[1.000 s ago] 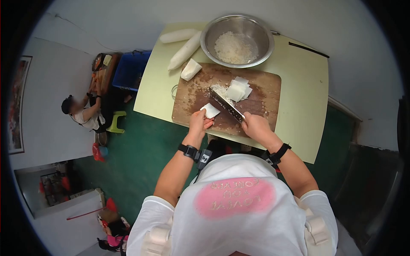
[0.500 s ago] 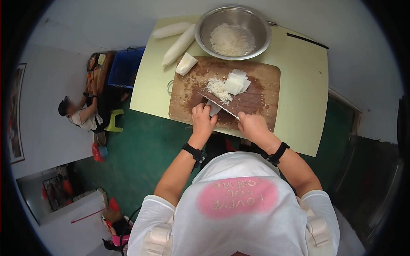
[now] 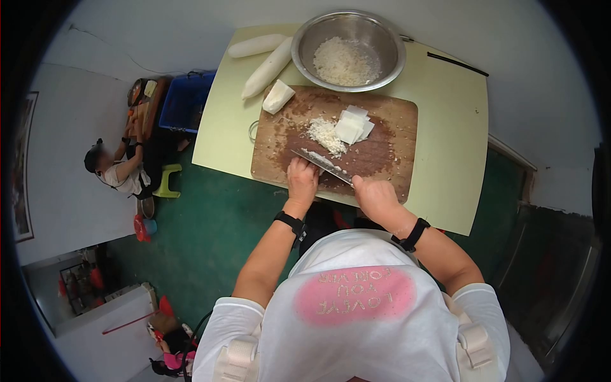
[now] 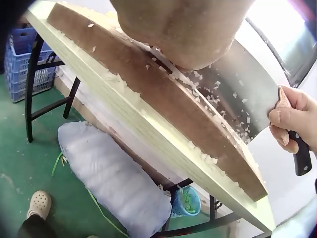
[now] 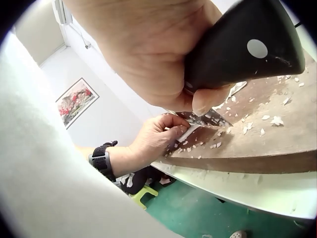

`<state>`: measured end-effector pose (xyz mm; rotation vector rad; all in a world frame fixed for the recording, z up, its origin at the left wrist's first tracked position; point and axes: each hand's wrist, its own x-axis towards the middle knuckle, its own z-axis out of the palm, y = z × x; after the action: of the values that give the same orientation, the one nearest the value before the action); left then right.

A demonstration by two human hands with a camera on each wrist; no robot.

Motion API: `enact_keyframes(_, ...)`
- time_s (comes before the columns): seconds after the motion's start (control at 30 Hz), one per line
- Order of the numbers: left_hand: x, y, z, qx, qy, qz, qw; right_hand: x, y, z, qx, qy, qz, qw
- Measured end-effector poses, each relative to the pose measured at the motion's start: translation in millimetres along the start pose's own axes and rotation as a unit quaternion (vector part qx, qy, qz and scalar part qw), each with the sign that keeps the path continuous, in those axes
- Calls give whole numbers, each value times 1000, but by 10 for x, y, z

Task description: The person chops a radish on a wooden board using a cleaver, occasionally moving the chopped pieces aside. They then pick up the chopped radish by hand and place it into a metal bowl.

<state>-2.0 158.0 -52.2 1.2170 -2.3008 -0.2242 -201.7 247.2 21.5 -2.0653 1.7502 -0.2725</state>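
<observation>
My right hand (image 3: 377, 198) grips the black handle (image 5: 237, 47) of a broad kitchen knife (image 3: 321, 165), its blade flecked with white bits. The blade stands over the wooden cutting board (image 3: 398, 162), right beside the fingertips of my left hand (image 3: 301, 179). With bent fingers, that left hand holds a white radish slice (image 5: 187, 133) down on the board; it is mostly hidden from above. Beyond the blade lie a heap of finely chopped radish (image 3: 324, 135) and a fanned stack of thin slices (image 3: 353, 125). A cut radish chunk (image 3: 278, 97) sits at the board's far left corner.
Behind the board stands a steel bowl (image 3: 391, 60) with chopped radish inside. Two whole radishes (image 3: 267, 69) lie left of it on the pale table (image 3: 449, 140). A black strip (image 3: 457, 63) lies at the back right. Another person (image 3: 121, 169) works at the far left.
The left hand has gone from lifting the slice by its edge to holding it down on the board. The knife has come away from the chopped heap to beside the left fingers.
</observation>
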Motion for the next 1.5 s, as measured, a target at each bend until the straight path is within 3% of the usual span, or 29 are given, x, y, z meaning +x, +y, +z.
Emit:
enact_keyframes(0.33,6,32,0,7,3,-3,1000,88,5,76,20,44,-4,999)
enact_keyframes(0.4,-20,22,26,1,2,-25,1000,15,-10,-20,25,0,-1,1000)
enact_keyframes(0.53,-26,29,24,-1,17,-14,1000,8,63,71,30,33,-11,999)
enact_keyframes(0.7,-13,47,-8,-13,8,-18,1000,177,-61,0,18,-33,17,999)
enact_keyframes(0.8,-21,6,-40,-28,12,9,1000,117,-25,31,25,-2,5,1000)
enact_keyframes(1.5,-84,-37,-16,-42,12,-2,999,10,-58,86,13,-6,10,1000)
